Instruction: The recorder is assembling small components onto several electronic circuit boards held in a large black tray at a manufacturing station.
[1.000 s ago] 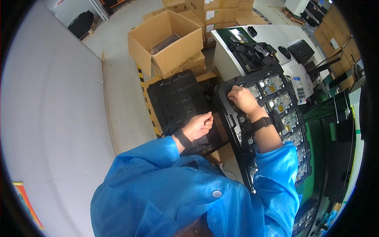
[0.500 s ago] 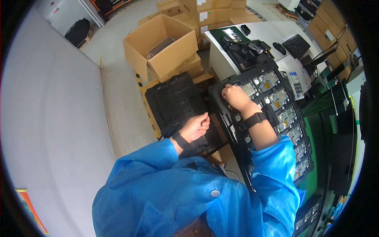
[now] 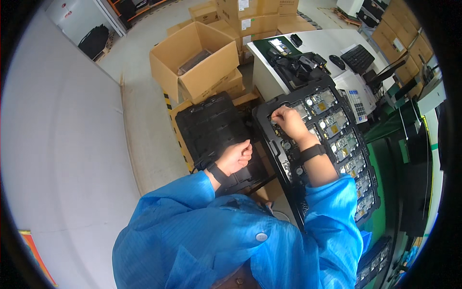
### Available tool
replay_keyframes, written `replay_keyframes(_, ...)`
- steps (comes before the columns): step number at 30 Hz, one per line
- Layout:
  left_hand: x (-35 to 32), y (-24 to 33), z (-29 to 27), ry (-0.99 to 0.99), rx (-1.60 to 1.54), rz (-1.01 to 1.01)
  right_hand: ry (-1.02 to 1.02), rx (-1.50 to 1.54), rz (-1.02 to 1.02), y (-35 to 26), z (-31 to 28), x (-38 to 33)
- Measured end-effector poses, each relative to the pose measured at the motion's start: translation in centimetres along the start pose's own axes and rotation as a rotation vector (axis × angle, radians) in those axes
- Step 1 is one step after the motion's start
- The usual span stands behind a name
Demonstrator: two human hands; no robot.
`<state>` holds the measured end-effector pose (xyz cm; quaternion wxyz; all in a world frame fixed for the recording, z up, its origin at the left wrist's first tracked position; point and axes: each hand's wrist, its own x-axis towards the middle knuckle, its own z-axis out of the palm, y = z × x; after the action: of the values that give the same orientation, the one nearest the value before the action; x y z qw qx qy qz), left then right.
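A black tray (image 3: 323, 115) with rows of circuit boards (image 3: 336, 124) in its pockets lies at the right, its long side slanting toward me. Over its far left corner my right hand (image 3: 290, 124) is bent down, thumb and fingertips pinched together at a board pocket. Whatever sits between those fingertips is too small or hidden to make out. My left hand (image 3: 235, 158) hovers to the left of the tray, its fingers curled in and the thumb pressed against them. Any thing inside that closed hand is hidden. Below it lies an empty-looking black tray (image 3: 211, 123).
An open cardboard box (image 3: 207, 72) holding a dark item stands beyond the black tray. At the far right, a white desk (image 3: 320, 41) carries dark devices, a mouse (image 3: 339, 61), a keyboard (image 3: 360, 59) and a calculator (image 3: 356, 105). A pale wall (image 3: 72, 144) rises on the left.
My right hand has shifted slightly down over the tray's corner, its fingertips still pinched. The left hand stays closed in nearly the same place. The whole view has moved a little.
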<state>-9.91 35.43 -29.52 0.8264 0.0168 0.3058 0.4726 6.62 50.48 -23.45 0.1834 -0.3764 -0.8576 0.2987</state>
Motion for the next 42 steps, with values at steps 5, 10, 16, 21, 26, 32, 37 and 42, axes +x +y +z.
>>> replay_keyframes(5, 0.2, 0.0, 0.0, -0.011, -0.002, -0.003, -0.021, -0.303, -0.085, -0.4, 1.2, 0.2)
replay_keyframes(10, 0.0, 0.1, 0.0, 0.011, -0.007, -0.004, -0.093, -0.453, -0.13, -0.2, 1.0, 0.8)
replay_keyframes(16, -0.2, 0.1, -0.2, 0.003, -0.009, -0.004, -0.196, -0.573, -0.203, -0.7, 0.9, 1.2)
replay_keyframes(21, -0.3, 0.2, -0.2, 0.01, -0.012, 0.001, -0.145, -0.591, -0.267, 0.0, 1.4, 1.1)
replay_keyframes(26, -0.1, 0.1, -0.3, 0.028, -0.007, 0.009, -0.068, -0.299, -0.215, 0.3, 0.9, -0.1)
replay_keyframes(32, 0.0, 0.2, 0.0, 0.017, 0.0, 0.012, 0.045, 0.144, -0.042, -0.6, -1.0, -2.0)
replay_keyframes(37, 0.1, 0.3, 1.7, 0.016, 0.127, 0.044, -0.06, 0.474, 0.179, -0.2, -1.2, -2.8)
replay_keyframes(42, 0.7, 0.8, 4.6, -0.161, 0.132, 0.016, 0.023, 0.296, 0.003, -3.4, -1.2, -4.3)
